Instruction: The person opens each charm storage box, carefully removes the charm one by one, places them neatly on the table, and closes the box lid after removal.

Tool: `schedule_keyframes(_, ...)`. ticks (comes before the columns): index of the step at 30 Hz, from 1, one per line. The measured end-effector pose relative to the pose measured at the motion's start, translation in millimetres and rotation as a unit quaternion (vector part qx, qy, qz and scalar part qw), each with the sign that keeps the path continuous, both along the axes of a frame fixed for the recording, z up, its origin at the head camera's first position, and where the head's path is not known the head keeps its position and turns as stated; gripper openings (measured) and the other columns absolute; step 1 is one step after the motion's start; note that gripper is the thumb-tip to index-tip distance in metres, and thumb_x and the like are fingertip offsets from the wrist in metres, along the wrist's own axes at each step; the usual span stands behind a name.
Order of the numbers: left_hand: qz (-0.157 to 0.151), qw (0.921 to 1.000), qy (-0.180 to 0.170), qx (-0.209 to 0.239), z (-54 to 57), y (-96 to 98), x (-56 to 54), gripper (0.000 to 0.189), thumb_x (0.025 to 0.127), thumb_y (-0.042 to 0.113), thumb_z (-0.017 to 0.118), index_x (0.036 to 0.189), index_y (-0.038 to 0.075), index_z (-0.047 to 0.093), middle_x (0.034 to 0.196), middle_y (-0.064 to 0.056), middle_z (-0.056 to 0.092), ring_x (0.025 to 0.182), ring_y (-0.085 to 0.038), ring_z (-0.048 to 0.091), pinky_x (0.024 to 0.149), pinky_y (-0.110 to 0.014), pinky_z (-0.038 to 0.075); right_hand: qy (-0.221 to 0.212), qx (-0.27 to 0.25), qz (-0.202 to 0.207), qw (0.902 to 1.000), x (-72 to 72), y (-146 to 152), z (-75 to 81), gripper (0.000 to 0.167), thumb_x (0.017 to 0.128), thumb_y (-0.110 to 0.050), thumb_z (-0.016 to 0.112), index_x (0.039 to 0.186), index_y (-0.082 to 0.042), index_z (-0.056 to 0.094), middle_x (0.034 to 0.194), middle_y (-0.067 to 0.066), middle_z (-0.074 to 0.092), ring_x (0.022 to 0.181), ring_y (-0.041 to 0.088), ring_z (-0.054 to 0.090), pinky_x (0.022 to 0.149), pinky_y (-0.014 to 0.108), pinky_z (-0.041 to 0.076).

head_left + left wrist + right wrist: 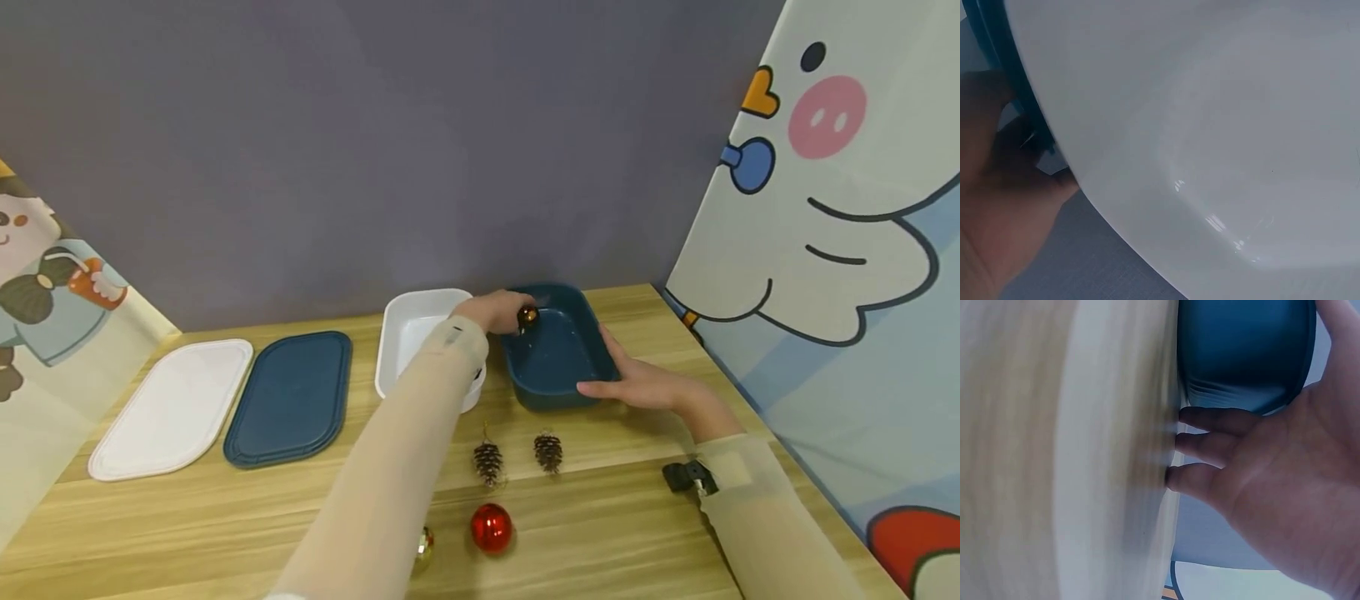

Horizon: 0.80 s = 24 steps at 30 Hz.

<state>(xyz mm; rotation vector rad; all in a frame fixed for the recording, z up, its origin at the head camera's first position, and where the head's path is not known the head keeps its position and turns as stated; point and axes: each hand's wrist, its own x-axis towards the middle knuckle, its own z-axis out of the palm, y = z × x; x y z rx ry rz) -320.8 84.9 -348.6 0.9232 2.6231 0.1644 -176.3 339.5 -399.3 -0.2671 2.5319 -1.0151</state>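
My left hand [491, 311] holds a shiny brown-gold ball ornament [528, 317] over the left part of a dark blue container [564, 398]. In the left wrist view its fingers curl beside the blue rim [1025, 94], and the ornament cannot be made out. Around the container's near right corner lies my right hand [645, 383], thumb at the front and fingers along the outer side; the right wrist view shows several fingers [1200, 447] low beside the container wall [1241, 350]. Left of it stands a white container [386, 358], partly behind my left forearm.
Two pinecones [488, 462] and a red ball ornament [492, 528] lie on the wooden table [615, 517] in front. A gold ornament [424, 546] is partly hidden by my left sleeve. A white lid [176, 408] and a blue lid [291, 398] lie at left.
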Motion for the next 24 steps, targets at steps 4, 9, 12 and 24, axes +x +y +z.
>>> schedule_keyframes(4,-0.020,0.9998,0.000,-0.006,3.1,-0.1,1.9,0.062,0.106,0.019,0.066,0.163,0.027,0.045,0.166,-0.003,0.048,0.157,-0.029,0.040,0.127,-0.048,0.039,0.003,0.003,0.001,1.0000,-0.5,-0.8,1.8,0.121,0.100,-0.062,0.065,0.164,-0.030,-0.032,0.178,0.020,-0.018,0.162,0.057,0.006,0.124,0.077,0.023)
schedule_keyframes(9,-0.062,0.9979,-0.016,0.001,5.8,7.6,4.2,0.048,0.105,0.020,0.069,0.151,0.014,0.056,0.147,-0.007,0.062,0.136,-0.025,0.058,0.115,-0.042,0.049,-0.003,0.004,0.001,1.0000,0.4,-0.9,1.9,0.121,0.100,-0.063,0.064,0.164,-0.029,-0.033,0.178,0.021,-0.019,0.161,0.058,0.006,0.124,0.078,0.023)
schedule_keyframes(12,-0.065,0.9976,-0.023,0.000,6.6,11.1,5.3,0.040,0.105,0.017,0.069,0.143,0.009,0.060,0.135,-0.008,0.066,0.120,-0.022,0.061,0.106,-0.038,0.052,-0.008,0.007,0.001,0.9999,0.9,-1.8,2.6,0.120,0.101,-0.063,0.063,0.164,-0.029,-0.033,0.177,0.021,-0.019,0.161,0.059,0.006,0.123,0.078,0.023)
schedule_keyframes(24,-0.063,0.9968,-0.047,-0.013,27.2,15.1,9.8,0.050,0.110,0.021,0.058,0.159,0.017,0.049,0.166,-0.006,0.048,0.148,-0.024,0.050,0.121,-0.041,0.045,-0.007,-0.001,0.003,1.0000,0.4,1.4,0.2,0.120,0.101,-0.063,0.064,0.163,-0.032,-0.033,0.178,0.019,-0.020,0.161,0.058,0.006,0.123,0.078,0.024)
